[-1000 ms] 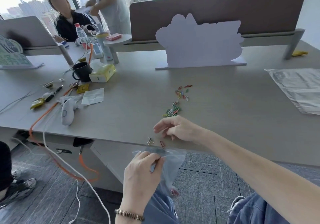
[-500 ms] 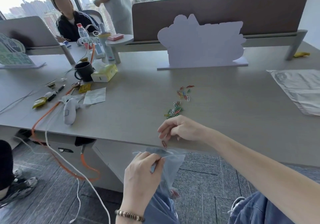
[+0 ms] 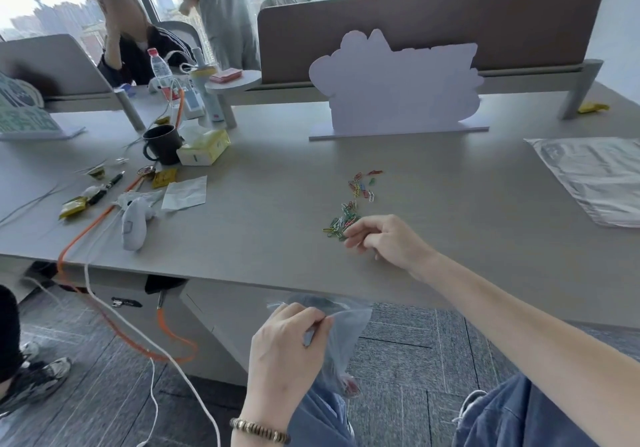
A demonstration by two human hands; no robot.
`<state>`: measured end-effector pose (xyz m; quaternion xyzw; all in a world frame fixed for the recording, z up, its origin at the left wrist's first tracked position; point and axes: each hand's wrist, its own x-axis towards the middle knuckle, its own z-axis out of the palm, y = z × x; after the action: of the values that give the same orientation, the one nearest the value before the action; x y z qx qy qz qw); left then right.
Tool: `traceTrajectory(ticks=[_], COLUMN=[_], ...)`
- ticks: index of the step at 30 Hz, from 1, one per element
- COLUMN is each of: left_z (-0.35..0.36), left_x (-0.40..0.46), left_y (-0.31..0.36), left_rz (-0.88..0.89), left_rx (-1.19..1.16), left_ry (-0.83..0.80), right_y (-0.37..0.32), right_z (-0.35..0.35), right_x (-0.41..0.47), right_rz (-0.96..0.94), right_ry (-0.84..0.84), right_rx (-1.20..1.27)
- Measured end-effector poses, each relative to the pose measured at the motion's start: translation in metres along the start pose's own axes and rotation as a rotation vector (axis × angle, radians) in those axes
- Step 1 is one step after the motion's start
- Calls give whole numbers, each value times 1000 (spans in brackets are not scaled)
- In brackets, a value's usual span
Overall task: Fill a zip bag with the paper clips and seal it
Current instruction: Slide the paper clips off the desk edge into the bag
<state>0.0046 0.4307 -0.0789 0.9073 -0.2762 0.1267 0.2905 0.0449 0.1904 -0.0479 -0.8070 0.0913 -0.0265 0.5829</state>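
Coloured paper clips (image 3: 343, 221) lie in a loose trail on the grey desk (image 3: 277, 225), with a second small cluster (image 3: 362, 185) farther back. My right hand (image 3: 384, 239) rests on the desk beside the near cluster, its curled fingertips touching the clips. Below the desk edge my left hand (image 3: 287, 346) pinches the rim of a clear zip bag (image 3: 343, 336), whose mouth gapes upward. A few clips show at the bag's bottom (image 3: 349, 386).
A white cloud-shaped board (image 3: 398, 83) stands behind the clips. A silvery bag (image 3: 595, 176) lies at right. At left are a dark mug (image 3: 162, 143), tissue pack (image 3: 204, 147), white device (image 3: 133, 221), orange and white cables (image 3: 104, 287). People sit and stand beyond.
My right hand moved from the desk's front edge, where two clips lay, forward to the near cluster. Those two edge clips are gone from the desk. My left hand kept the bag still.
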Motion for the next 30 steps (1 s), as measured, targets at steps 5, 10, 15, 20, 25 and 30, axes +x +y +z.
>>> traceTrajectory(ticks=[5,10,15,20,25,30], left_z=[4,10,21,30,37,45], left_x=[0,0,1,3,2,6], left_y=[4,9,11,9,9,6], left_rz=[38,84,112,145,139,134], left_rx=[-3,-29,-48,-36,-25,-22], left_ry=[-31,-58,-78,-58,-79,-88], right_y=[21,39,36,31,25,25], right_z=[-34,-57,-63,-65,-62,-45], right_x=[26,64,102,141,169,167], right_rz=[-30,59,112,71,41,-76], right_ry=[373,441,267,197,44,-156], right_rx=[-236,-564,-675,-788,-792,-662])
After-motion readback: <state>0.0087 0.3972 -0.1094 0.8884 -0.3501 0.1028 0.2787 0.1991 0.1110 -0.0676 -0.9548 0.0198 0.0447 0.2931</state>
